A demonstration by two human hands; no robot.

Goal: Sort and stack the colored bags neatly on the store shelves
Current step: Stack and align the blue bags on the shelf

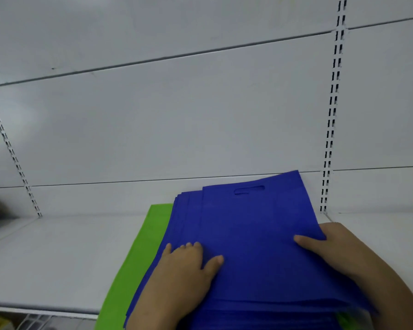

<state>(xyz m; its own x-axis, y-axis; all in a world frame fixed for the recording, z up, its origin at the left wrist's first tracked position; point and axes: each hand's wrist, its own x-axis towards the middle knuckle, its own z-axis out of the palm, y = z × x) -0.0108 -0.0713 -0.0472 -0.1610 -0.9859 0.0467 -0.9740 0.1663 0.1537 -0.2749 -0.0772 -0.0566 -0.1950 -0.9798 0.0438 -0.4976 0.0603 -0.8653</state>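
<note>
A stack of several flat blue bags (250,234) with cut-out handles lies on the white shelf (57,253), slightly fanned at its left edge. Under it lies a green bag (138,248), showing along the left side and a little at the bottom right. My left hand (181,277) rests flat on the left part of the blue stack, fingers spread. My right hand (339,253) grips the right edge of the top blue bags, thumb on top and fingers beneath.
The white back panel (177,115) rises behind the shelf, with slotted uprights at left (12,153) and right (330,129). A wire rack (34,321) and yellow items show below the shelf's front edge. Blurred objects sit at the far left.
</note>
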